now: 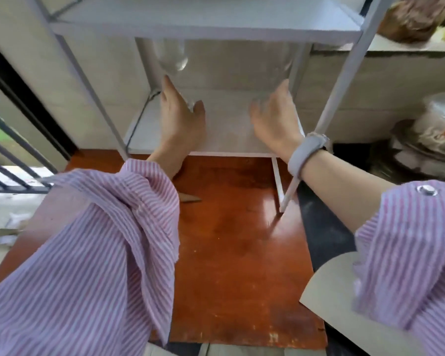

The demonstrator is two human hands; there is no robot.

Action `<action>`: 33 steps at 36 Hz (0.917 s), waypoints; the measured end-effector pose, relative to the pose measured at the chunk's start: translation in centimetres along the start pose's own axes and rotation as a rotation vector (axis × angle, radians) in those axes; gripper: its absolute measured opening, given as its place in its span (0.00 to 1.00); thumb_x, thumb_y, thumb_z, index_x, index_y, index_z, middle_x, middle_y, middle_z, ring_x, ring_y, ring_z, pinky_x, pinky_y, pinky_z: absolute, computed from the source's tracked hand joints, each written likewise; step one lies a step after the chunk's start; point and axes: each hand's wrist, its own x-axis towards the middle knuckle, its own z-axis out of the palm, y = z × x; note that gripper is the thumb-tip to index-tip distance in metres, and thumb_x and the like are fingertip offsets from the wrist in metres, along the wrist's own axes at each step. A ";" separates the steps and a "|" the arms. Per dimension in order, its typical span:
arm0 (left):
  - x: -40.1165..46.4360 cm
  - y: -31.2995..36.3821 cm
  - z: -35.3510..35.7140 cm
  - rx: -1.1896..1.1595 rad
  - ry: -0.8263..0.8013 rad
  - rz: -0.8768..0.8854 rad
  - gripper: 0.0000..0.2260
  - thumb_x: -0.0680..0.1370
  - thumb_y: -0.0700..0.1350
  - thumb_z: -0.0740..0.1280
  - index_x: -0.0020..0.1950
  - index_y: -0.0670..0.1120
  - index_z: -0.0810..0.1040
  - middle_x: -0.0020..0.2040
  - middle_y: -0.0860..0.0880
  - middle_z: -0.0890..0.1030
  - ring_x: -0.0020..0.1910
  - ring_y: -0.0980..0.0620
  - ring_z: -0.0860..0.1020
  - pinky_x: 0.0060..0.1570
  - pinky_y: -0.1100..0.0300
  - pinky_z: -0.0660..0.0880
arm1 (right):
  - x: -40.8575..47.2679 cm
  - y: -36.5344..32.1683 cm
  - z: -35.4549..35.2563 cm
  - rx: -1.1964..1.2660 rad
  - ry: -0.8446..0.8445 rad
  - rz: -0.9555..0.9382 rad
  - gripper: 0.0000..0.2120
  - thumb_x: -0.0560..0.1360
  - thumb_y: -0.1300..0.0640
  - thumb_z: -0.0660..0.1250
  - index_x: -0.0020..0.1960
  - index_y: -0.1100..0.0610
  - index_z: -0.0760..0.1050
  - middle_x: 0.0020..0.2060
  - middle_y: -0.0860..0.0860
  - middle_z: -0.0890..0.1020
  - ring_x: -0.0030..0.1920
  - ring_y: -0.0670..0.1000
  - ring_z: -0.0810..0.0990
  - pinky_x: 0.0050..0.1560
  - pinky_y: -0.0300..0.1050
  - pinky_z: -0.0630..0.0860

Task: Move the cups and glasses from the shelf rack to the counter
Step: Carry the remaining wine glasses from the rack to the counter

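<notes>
Both my hands reach into the lower level of the white shelf rack point(206, 147). A tall clear glass point(172, 56) stands at the back left, its top hidden behind the upper shelf board. My left hand point(181, 119) curls around its lower part, fingers on the left and thumb on the right. A second clear glass point(284, 64), very faint and blurred, stands at the right. Around its base my right hand point(274, 116) is cupped; a grey band sits on that wrist.
The rack stands on a reddish-brown wooden counter point(229, 240). The rack's front right post point(344, 75) crosses beside my right wrist. Stacked dishes point(432, 134) sit at the right, a grey board point(329, 299) lies at the lower right, and a barred window point(8, 155) is at the left.
</notes>
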 end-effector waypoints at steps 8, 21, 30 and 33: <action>2.8 0.6 0.3 -0.266 0.093 -0.076 0.26 0.76 0.39 0.62 0.71 0.41 0.56 0.60 0.43 0.74 0.61 0.46 0.74 0.60 0.50 0.74 | 3.3 -1.0 1.1 0.535 0.118 0.242 0.23 0.73 0.59 0.65 0.65 0.58 0.61 0.54 0.51 0.77 0.55 0.52 0.77 0.61 0.50 0.74; -2.1 0.6 -1.4 -0.175 0.092 0.046 0.12 0.76 0.45 0.64 0.51 0.36 0.73 0.37 0.47 0.76 0.33 0.52 0.74 0.31 0.70 0.68 | -1.5 -2.1 1.4 0.619 0.238 0.249 0.08 0.74 0.61 0.62 0.48 0.51 0.65 0.36 0.47 0.73 0.34 0.49 0.74 0.37 0.48 0.72; -11.6 2.4 -5.5 -0.251 -0.037 -0.076 0.06 0.77 0.45 0.64 0.44 0.43 0.71 0.27 0.51 0.73 0.25 0.56 0.75 0.23 0.72 0.67 | -11.3 -2.7 -1.2 0.581 0.087 0.278 0.09 0.74 0.51 0.66 0.49 0.55 0.70 0.30 0.49 0.74 0.28 0.48 0.73 0.30 0.43 0.73; -14.2 3.0 -6.0 -0.236 -0.095 -0.094 0.06 0.76 0.46 0.64 0.44 0.44 0.72 0.30 0.51 0.74 0.27 0.60 0.74 0.27 0.73 0.69 | -14.4 -1.8 -3.3 0.514 0.057 0.251 0.04 0.74 0.55 0.67 0.43 0.49 0.72 0.27 0.48 0.74 0.23 0.42 0.74 0.25 0.35 0.72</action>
